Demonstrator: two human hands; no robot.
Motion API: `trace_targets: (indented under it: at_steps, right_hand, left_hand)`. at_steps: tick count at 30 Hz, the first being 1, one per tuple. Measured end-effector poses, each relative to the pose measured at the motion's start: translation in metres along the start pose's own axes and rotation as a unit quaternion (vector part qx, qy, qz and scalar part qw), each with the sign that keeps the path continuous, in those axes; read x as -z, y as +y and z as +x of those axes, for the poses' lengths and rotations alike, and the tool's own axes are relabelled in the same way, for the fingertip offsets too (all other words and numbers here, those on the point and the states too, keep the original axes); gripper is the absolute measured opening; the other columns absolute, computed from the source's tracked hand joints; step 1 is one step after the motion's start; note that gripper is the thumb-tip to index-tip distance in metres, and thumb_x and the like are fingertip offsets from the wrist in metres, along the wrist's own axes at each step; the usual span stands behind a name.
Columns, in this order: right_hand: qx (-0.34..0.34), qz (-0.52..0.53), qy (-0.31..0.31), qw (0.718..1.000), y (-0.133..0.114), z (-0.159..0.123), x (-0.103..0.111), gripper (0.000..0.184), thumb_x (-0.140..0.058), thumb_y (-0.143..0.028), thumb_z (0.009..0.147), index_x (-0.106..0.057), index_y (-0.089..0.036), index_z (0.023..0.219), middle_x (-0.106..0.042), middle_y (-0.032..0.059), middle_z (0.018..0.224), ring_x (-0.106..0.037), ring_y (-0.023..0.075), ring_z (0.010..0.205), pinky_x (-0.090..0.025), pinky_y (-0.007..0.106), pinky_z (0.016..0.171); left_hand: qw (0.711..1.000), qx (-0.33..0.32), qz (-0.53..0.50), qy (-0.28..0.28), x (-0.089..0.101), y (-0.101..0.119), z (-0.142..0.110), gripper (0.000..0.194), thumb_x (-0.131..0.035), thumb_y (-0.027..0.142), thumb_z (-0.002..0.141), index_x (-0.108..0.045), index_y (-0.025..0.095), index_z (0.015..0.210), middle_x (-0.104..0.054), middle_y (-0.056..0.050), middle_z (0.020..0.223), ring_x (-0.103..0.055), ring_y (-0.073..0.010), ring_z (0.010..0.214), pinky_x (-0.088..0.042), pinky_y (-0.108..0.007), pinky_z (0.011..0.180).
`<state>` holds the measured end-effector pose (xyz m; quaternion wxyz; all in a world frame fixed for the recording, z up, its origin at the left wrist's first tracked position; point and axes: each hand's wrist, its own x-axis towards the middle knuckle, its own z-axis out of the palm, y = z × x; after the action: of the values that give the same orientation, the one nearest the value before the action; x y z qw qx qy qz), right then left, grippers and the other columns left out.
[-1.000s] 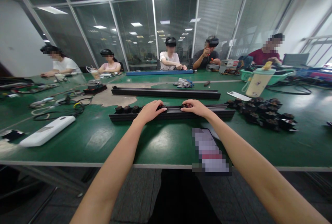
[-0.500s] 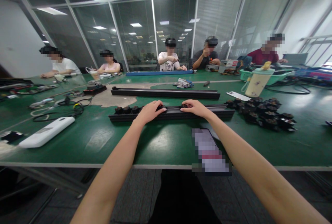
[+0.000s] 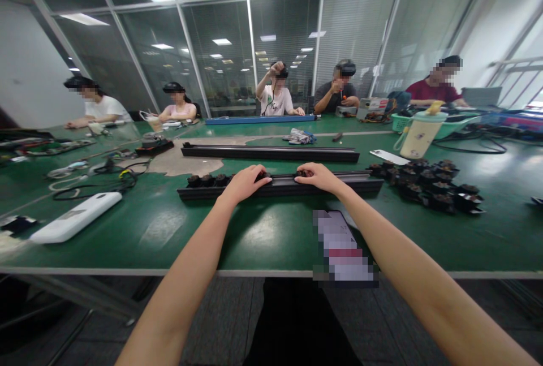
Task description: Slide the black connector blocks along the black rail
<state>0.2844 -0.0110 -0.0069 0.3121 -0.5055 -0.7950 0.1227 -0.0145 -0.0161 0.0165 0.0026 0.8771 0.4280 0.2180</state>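
A long black rail (image 3: 280, 188) lies crosswise on the table in front of me, with a row of small black round parts (image 3: 207, 180) seated at its left end. My left hand (image 3: 245, 182) is closed around one such part near the rail's middle, most of it hidden by the fingers. Further right along the rail, my right hand (image 3: 319, 177) grips another small black part (image 3: 302, 173) between thumb and fingers. A heap of similar black parts (image 3: 441, 188) sits just past the rail's right end.
A second black rail (image 3: 271, 154) lies behind the first. Nearer me are a phone (image 3: 345, 247) and a white oblong device (image 3: 78, 218). A cream tumbler (image 3: 419, 137), a white phone (image 3: 389, 156) and loose cables (image 3: 123, 169) lie around. Several people sit across the table (image 3: 254, 241).
My hands and the rail stay in place. Across the table, the person in the middle has raised one hand to head height, lifting a dark cord.
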Motion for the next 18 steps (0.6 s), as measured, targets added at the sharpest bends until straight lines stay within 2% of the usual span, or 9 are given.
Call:
trace_targets:
  at_steps: [12,18]
  right_hand:
    - [0.013,-0.014,0.007,1.000,-0.0026,-0.0018,0.0002,0.034,-0.070,-0.051,0.088,-0.077,-0.022,0.105,-0.069,0.0043,0.085,-0.056,0.0213,0.082,-0.037,0.032,0.075]
    - [0.006,-0.018,0.004,1.000,-0.0009,-0.0015,0.0001,0.032,-0.071,-0.048,0.087,-0.077,-0.022,0.105,-0.070,0.0050,0.089,-0.057,0.0216,0.083,-0.038,0.033,0.076]
  left_hand:
    - [1.000,0.001,-0.004,-0.003,0.0018,0.0020,-0.0003,0.031,-0.052,0.050,0.102,-0.063,0.023,0.109,-0.071,-0.009,0.118,-0.067,-0.0277,0.108,-0.052,-0.040,0.098]
    - [1.000,0.002,-0.001,-0.007,0.0023,0.0024,-0.0005,0.032,-0.052,0.050,0.103,-0.063,0.021,0.111,-0.071,-0.010,0.119,-0.067,-0.0286,0.109,-0.052,-0.041,0.099]
